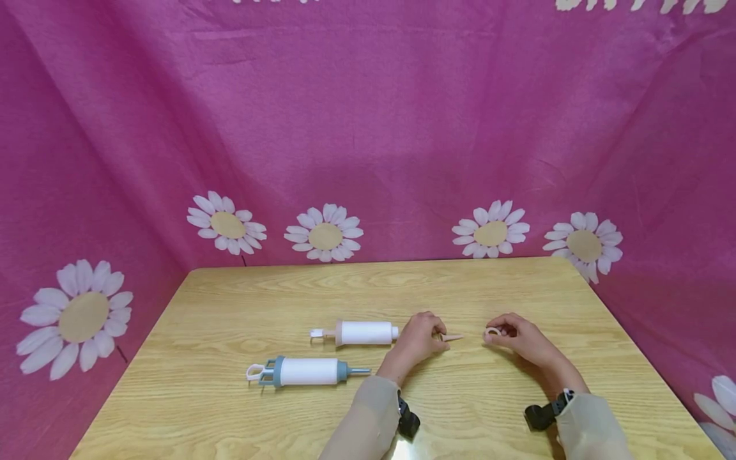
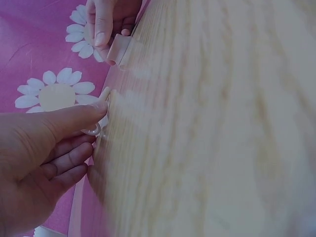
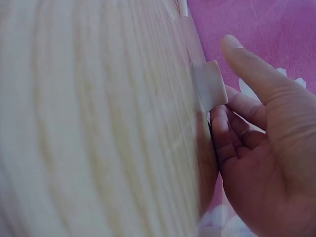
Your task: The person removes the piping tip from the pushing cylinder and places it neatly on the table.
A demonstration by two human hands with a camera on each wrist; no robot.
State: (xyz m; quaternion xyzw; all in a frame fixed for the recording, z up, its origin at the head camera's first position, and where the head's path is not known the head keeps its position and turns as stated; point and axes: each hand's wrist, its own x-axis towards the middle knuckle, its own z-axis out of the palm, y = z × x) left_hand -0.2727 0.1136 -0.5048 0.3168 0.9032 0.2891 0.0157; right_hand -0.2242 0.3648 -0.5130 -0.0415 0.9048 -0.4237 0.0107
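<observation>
Left hand [image 1: 422, 337] pinches the beige nozzle [image 1: 452, 337] near its wide end, thumb on one side; we have that part gripped. Point aims right, toward the other hand. From the left wrist we see the tip poking out past the thumb.

Right hand [image 1: 526, 342] isn't clamped: from the right wrist we see its thumb straight and standing off the beige ring [image 3: 211, 85], other fingers loosely bent just behind it. Fingertip contact with the ring, we can't tell. Ring sits low at the tabletop, between right thumb and index finger, hole visible from above. Nozzle tip and ring are apart, nozzle on the left.

Just left of the left grip we have the white tube [image 1: 366, 333], beige collar, handle end facing away from the hand. Farther left and nearer us: the teal-trimmed tube [image 1: 310, 372], thin spout aimed right, ending near the left sleeve [image 1: 368, 412]. Both tubes lie flat, roughly parallel, not touching.

Under both grips: wood table [image 1: 230, 306]. Beyond them: pink curtain [image 1: 368, 128] with white daisies [image 1: 325, 236]. We wear a black camera on each wrist.
</observation>
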